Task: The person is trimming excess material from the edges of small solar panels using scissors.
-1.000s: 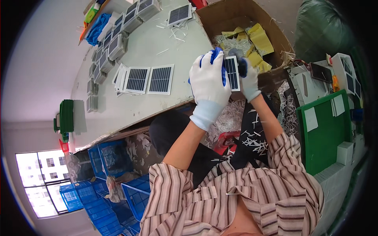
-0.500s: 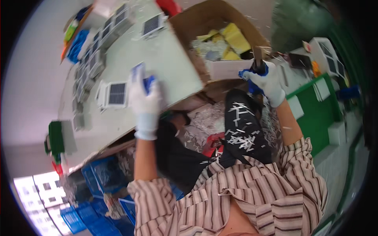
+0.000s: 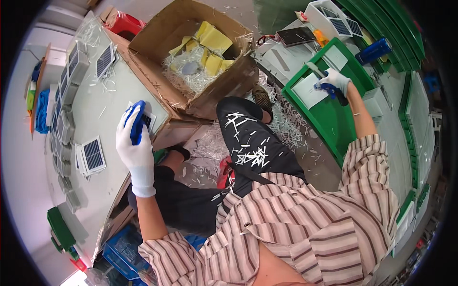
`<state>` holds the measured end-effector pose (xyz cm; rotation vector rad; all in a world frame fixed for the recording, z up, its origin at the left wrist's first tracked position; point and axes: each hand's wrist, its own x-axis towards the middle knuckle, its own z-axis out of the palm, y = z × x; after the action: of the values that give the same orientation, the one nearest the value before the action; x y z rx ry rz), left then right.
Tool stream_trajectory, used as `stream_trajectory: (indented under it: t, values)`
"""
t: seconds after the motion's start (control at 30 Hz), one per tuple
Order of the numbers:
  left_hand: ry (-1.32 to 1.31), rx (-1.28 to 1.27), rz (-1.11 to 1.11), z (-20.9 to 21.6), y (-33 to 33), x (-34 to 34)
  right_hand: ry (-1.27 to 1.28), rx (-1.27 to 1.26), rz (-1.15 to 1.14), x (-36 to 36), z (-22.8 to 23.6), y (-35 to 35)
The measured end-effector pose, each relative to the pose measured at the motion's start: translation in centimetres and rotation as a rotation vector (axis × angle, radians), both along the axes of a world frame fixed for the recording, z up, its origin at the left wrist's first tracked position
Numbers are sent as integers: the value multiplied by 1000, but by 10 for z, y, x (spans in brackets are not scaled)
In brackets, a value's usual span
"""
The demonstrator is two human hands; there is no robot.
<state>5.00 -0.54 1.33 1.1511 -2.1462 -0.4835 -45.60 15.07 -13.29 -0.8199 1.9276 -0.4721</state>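
Observation:
White gloves with blue palms cover both my hands. My left hand is at the table's right corner, fingers curled at a small dark solar panel that they partly hide. Over the green tray at the right, my right hand grips a tool with a black handle and a flat greyish end. Its exact kind does not show. White sheets lie in the tray below that hand. Left of my left hand, a few stacked solar panels rest on the table.
Rows of stacked solar panels line the table's far left. An open cardboard box with yellow pieces and clear scraps stands ahead. A phone-like dark slab and a blue cylinder lie at the right. White strips litter my trousers and the floor.
My view has turned to the right. My right hand, with the tool, has gone from beside the cardboard box to above the green tray. My left hand stays over the table, now near its corner.

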Motion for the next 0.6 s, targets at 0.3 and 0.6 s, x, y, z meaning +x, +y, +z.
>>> stream_trajectory:
  t: [0.3, 0.6]
  values:
    - [-453, -239, 203, -1, -13, 15, 321, -606, -18, 90, 11, -26]
    - [-309, -288, 207, -13, -4, -39, -863, -701, -62, 325, 19, -114]
